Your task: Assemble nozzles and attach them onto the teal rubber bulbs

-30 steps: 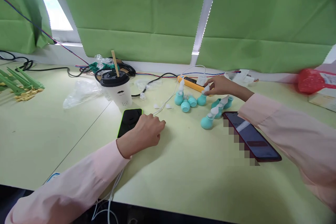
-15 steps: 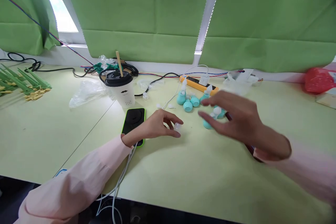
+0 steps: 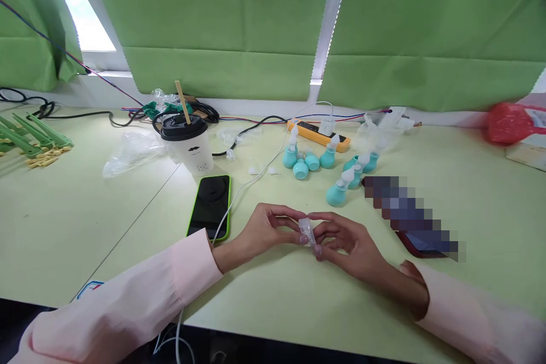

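Note:
A small translucent plastic piece (image 3: 306, 228) is pinched between the fingertips of both hands, just above the table. My left hand (image 3: 273, 230) grips it from the left, thumb below and fingers above. From the right, the thumb and index finger of my right hand (image 3: 347, 244) close on its other side. Beyond the hands stand small turquoise squeeze bulbs (image 3: 336, 194), several with whitish pointed tips (image 3: 347, 176) on top. Other turquoise bulbs without tips (image 3: 301, 169) lie farther back. Two small white pieces (image 3: 273, 170) rest on the table left of them.
A green-edged phone (image 3: 210, 205) with a white cable lies by my left wrist, and a lidded paper cup (image 3: 194, 151) stands behind it. A dark, partly pixelated phone (image 3: 422, 244) is at right. A yellow power strip (image 3: 318, 135) sits at the back; green plastic parts (image 3: 38, 133) lie far left.
My right hand has come down and left from above the bulbs and closed on the translucent piece. My left hand has moved slightly right and nearer with it.

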